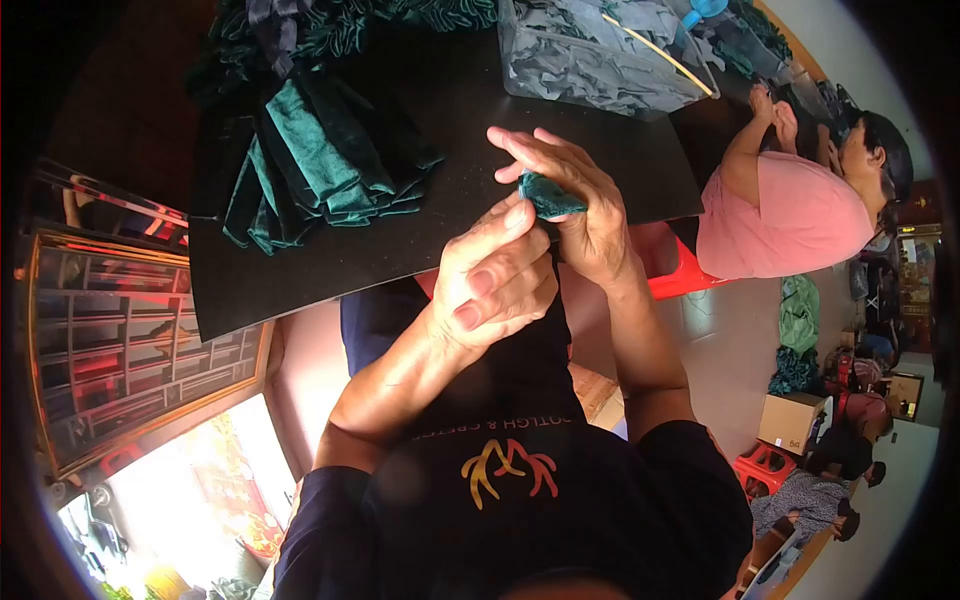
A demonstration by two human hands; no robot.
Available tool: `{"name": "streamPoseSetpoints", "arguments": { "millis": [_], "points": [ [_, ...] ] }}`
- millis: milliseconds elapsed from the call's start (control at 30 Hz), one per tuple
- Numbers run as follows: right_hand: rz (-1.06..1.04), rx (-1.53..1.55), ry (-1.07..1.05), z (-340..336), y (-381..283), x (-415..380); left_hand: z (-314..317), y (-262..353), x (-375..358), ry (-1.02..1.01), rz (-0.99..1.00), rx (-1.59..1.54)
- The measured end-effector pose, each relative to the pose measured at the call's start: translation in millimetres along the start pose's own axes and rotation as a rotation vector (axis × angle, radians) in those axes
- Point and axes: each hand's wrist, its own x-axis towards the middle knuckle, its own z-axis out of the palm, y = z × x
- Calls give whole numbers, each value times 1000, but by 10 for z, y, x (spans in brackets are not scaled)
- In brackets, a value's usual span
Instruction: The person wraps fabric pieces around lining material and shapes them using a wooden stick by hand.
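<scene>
A small piece of dark green velvet fabric [550, 197] is between my two hands, above the near edge of the black table [390, 248]. My left hand [497, 268] is curled, its thumb and fingertips at the left end of the piece. My right hand [592, 205] holds the piece from the other side, its fingers bent over towards the left; part of the fabric is hidden behind them. To the left, a fanned stack of dark green velvet strips [325, 150] lies on the table.
Behind stands a clear plastic bin [610, 75] of grey-green fabric pieces, a thin stick [660, 55] across it. Gathered green fabric [350, 25] lies at the back left. A co-worker in pink [790, 215] sits at the right, near a red stool [680, 270].
</scene>
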Motion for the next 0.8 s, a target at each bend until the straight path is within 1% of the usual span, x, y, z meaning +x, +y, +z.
{"name": "streamPoseSetpoints", "arguments": {
  "millis": [67,100,167,233,300,367,467,567,600,700,733,800],
  "points": [
    [-35,-126,4,12,20,21,9,24,6,70,3,10],
    [-15,-146,-28,-43,-8,-24,-53,-45,15,48,27,-41],
    [-6,-171,-26,-17,-17,-5,-92,-46,46,26,39,-82],
    [66,13,20,49,-50,-35,-89,-63,70,19,18,-117],
    [109,120,39,86,-56,-53,-84,-58,64,20,5,-138],
    [115,140,36,83,-57,-46,-100,-38,49,31,-12,-145],
    [97,156,10,27,-132,7,-110,-24,36,-32,-53,1],
    [-53,115,77,-13,-207,113,-79,1,29,-12,-70,109],
    [-59,170,122,-19,-252,140,-64,9,29,8,-72,140],
    [11,237,147,-20,-255,144,-30,18,16,93,-73,203],
    [58,217,153,-39,-292,149,-26,30,10,123,-79,226],
    [111,270,268,-6,-284,150,11,76,2,190,-106,286]
  ]
}}
